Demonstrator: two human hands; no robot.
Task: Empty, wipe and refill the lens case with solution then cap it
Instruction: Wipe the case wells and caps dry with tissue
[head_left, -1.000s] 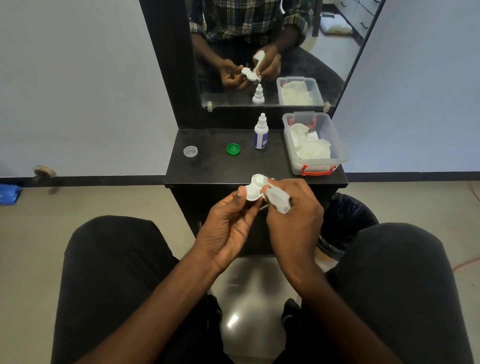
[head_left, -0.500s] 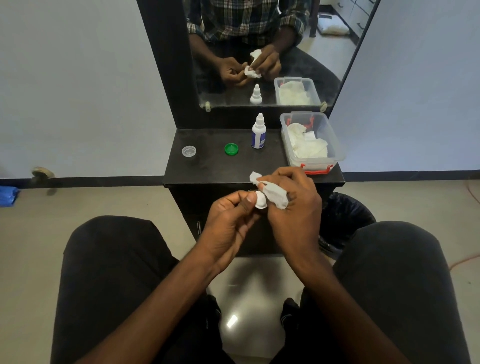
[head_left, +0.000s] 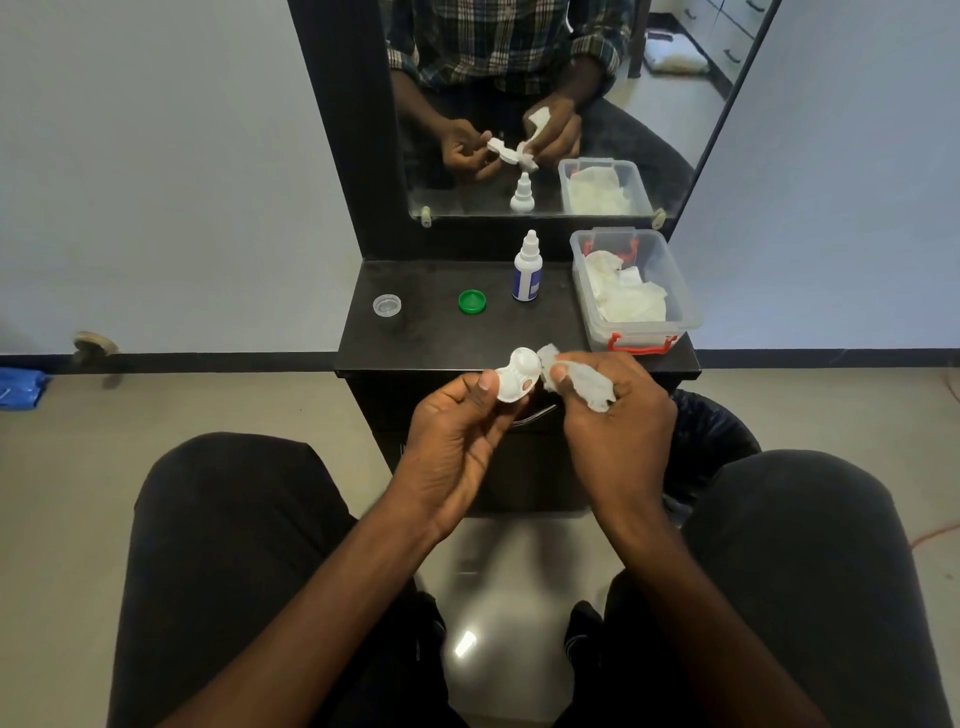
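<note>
Fingers of my left hand (head_left: 457, 431) pinch the open lens case (head_left: 514, 375); my right hand (head_left: 618, 415) grips a crumpled tissue (head_left: 582, 382) touching its rim.

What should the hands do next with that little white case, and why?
Probably press the tissue in the right hand into a well of the lens case that the left hand holds. The tissue sits just beside the case, both caps lie off on the shelf, and the solution bottle stands untouched.
</note>
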